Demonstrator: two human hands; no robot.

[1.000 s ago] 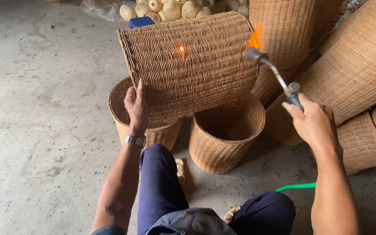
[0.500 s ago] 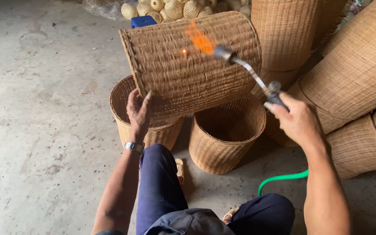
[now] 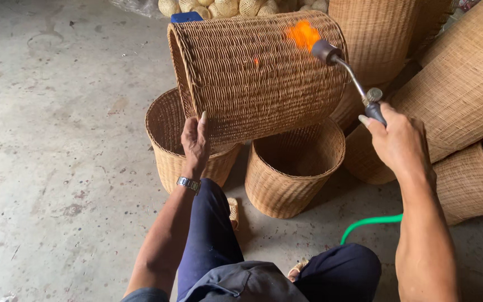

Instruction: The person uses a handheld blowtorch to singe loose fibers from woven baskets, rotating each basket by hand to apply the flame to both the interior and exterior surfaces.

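L hand (image 3: 195, 140) is gripping the rim of the big basket (image 3: 258, 78) lying on its side over 2 small baskets (image 3: 294, 168), R hand (image 3: 399, 140) is squeezing the torch (image 3: 346, 72) & burning fuzz off top; next, prob. turning it a bit.

Single head-worn camera, looking steeply down and forward from close range over the wearer's knees onto the concrete floor (image 3: 57, 140). No second view recorded.
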